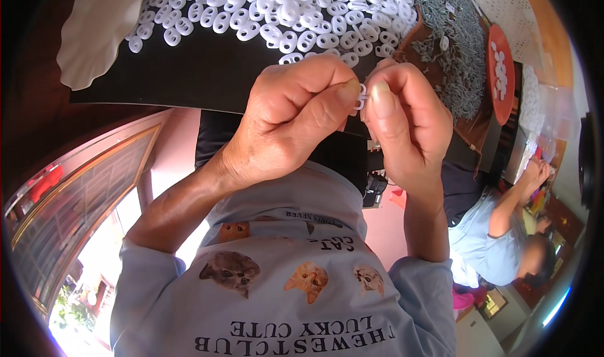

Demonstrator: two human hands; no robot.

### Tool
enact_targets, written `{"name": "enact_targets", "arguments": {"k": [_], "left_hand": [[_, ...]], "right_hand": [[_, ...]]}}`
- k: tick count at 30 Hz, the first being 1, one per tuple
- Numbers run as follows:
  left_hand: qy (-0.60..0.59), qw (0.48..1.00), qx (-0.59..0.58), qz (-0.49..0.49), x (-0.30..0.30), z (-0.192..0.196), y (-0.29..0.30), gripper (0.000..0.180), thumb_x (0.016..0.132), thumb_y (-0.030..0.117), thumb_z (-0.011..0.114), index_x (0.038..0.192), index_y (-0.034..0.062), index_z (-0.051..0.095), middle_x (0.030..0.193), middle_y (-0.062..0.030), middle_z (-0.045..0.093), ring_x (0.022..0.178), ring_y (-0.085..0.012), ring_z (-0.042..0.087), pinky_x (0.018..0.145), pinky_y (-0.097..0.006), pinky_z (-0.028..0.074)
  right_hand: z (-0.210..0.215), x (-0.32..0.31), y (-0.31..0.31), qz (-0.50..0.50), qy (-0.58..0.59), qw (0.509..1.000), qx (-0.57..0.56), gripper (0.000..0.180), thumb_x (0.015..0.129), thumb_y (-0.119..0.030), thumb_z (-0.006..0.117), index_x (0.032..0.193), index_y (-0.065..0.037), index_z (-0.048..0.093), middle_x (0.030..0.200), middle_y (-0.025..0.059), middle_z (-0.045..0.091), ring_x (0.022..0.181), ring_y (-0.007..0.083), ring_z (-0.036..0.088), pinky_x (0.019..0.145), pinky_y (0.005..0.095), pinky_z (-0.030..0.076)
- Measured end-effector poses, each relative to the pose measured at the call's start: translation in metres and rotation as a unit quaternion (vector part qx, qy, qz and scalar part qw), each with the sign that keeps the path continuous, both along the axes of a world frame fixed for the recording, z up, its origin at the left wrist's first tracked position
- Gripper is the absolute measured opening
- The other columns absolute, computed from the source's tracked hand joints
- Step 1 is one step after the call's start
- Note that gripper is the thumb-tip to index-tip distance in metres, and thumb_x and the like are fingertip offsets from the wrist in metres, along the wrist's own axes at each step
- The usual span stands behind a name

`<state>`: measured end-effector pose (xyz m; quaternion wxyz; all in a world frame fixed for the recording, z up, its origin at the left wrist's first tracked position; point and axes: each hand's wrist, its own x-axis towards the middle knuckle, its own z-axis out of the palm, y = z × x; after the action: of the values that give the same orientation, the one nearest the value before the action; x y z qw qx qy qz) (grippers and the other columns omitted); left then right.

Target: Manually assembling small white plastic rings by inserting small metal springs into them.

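Observation:
A small white plastic cord lock with two holes (361, 97) is held up over the near edge of the dark work surface. My left hand (292, 114) pinches it between thumb and bent forefinger. Close against its other side is my right hand (409, 114), thumb and forefinger pressed together; whatever lies in that pinch is hidden by the fingertips. Beyond both hands spreads a heap of similar white two-holed cord locks (289, 7). To the right of the heap lies a pile of tiny grey metal springs (456, 48).
The black board (176, 77) bears the heap. A white wavy-edged dish (94, 33) stands at far left, and an orange-red oval tray (503, 113) with small white pieces at right. Brown cloth (470, 133) shows under the springs. Another person (487, 231) sits at right.

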<state>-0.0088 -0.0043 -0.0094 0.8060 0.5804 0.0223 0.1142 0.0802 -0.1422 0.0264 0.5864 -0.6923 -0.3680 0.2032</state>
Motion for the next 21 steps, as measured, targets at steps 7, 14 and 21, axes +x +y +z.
{"name": "enact_targets", "arguments": {"k": [7, 14, 21], "left_hand": [[-0.018, 1.000, 0.002, 0.001, -0.0009, -0.0024, 0.0018, 0.017, 0.096, 0.010, 0.050, 0.086, -0.0020, 0.056, 0.069, -0.0027, 0.054, 0.063, -0.0080, 0.051, 0.057, -0.022, 0.043], [-0.005, 1.000, 0.005, 0.003, -0.0016, -0.0015, 0.0019, 0.017, 0.097, 0.010, 0.049, 0.086, -0.0015, 0.056, 0.067, -0.0024, 0.054, 0.062, -0.0078, 0.051, 0.056, -0.022, 0.042], [0.000, 1.000, 0.010, -0.004, -0.0011, -0.0002, 0.0027, 0.017, 0.097, 0.010, 0.049, 0.086, -0.0014, 0.056, 0.068, -0.0022, 0.054, 0.062, -0.0078, 0.051, 0.056, -0.022, 0.042]], "right_hand": [[-0.0027, 0.0027, -0.0003, 0.021, -0.065, 0.998, -0.001, 0.012, 0.091, -0.005, 0.059, 0.083, 0.001, 0.052, 0.065, 0.0016, 0.052, 0.054, 0.0056, 0.043, 0.049, 0.0204, 0.035], [-0.0007, 0.0009, 0.0007, 0.015, -0.074, 0.997, -0.010, 0.017, 0.091, -0.005, 0.059, 0.077, 0.001, 0.052, 0.063, 0.0049, 0.050, 0.052, 0.0108, 0.043, 0.049, 0.0244, 0.035], [-0.0006, -0.0004, 0.0026, 0.012, -0.060, 0.998, -0.014, 0.020, 0.092, -0.006, 0.059, 0.075, 0.002, 0.051, 0.062, 0.0054, 0.049, 0.051, 0.0124, 0.043, 0.049, 0.0252, 0.036]]}}
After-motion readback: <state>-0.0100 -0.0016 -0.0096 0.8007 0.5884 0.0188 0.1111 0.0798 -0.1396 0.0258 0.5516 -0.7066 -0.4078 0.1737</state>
